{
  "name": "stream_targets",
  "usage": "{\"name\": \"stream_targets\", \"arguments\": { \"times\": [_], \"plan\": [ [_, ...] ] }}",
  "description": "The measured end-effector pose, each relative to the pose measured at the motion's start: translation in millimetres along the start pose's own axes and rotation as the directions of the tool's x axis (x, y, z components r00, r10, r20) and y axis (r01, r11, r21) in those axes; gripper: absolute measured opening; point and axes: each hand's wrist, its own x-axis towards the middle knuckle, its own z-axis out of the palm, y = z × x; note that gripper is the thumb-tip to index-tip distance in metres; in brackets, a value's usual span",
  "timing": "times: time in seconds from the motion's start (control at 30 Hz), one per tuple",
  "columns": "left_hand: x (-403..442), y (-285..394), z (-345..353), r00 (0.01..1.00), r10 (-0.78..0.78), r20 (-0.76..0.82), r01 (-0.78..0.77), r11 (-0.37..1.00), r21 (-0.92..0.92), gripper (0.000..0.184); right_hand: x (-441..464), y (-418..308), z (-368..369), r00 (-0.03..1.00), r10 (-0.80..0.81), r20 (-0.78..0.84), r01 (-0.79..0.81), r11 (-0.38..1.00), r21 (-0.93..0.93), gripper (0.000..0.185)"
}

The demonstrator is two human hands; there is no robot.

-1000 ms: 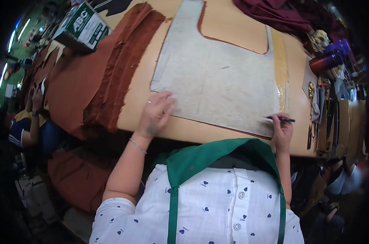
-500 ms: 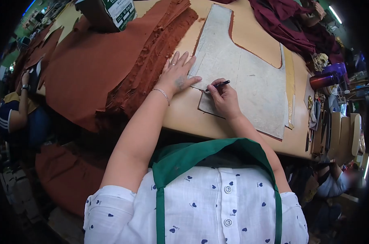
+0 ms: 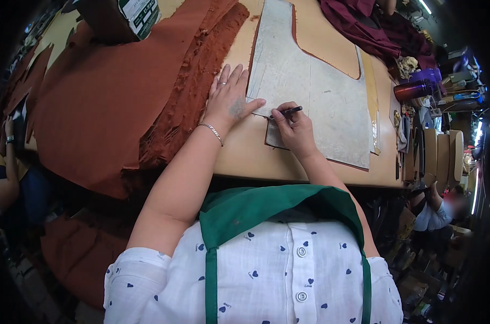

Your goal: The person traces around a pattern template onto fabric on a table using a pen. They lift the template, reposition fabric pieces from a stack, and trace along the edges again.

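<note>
My left hand (image 3: 229, 101) lies flat with its fingers stretched, between the reddish-brown leather stack and a large grey pattern board (image 3: 334, 108). Its thumb rests on the board's left edge. In my right hand (image 3: 298, 131) a black pen (image 3: 293, 110) is pinched, its lower end at a notch in that same edge, just right of the left thumb. The board lies over a reddish-brown leather piece (image 3: 294, 26), which shows as a thin rim along its curved cut-out. The pen's very tip is hidden by my fingers.
Thick layers of reddish-brown leather (image 3: 110, 97) cover the table's left side, with a box (image 3: 137, 19) on top. Dark red cloth (image 3: 358, 27) lies at the far right, near a dark red tumbler (image 3: 412, 90). Other people sit at both sides.
The whole view has shifted, so the table things appear further left and slightly higher. Both hands keep nearly the same place on the board, the pen still at the notch.
</note>
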Motion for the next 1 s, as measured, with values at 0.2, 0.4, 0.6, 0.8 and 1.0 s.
{"name": "stream_targets", "arguments": {
  "times": [0.2, 0.4, 0.6, 0.8, 1.0],
  "plan": [
    [0, 1, -1, 1.000, -0.009, 0.010, 0.009, 1.000, -0.010, 0.082, -8, -3, 2, 1.000, -0.019, -0.016, 0.019, 1.000, -0.022, 0.011],
    [0, 1, -2, 1.000, -0.019, 0.025, 0.019, 1.000, -0.017, 0.082, -16, -16, -5, 0.993, 0.058, 0.102, -0.051, 0.996, -0.068, 0.010],
    [0, -1, 0, 1.000, -0.001, 0.008, 0.002, 1.000, -0.026, 0.082, -7, -8, -1, 0.997, -0.031, 0.064, 0.036, 0.997, -0.065, 0.010],
    [1, -2, 1, 1.000, -0.008, -0.022, 0.006, 0.997, -0.078, 0.075, -15, -1, -4, 0.994, 0.096, 0.048, -0.104, 0.971, 0.214, 0.014],
    [3, -5, 4, 0.997, -0.021, -0.076, 0.010, 0.990, -0.142, 0.065, -5, 11, 2, 0.995, 0.085, -0.055, -0.079, 0.990, 0.115, 0.012]
  ]
}}
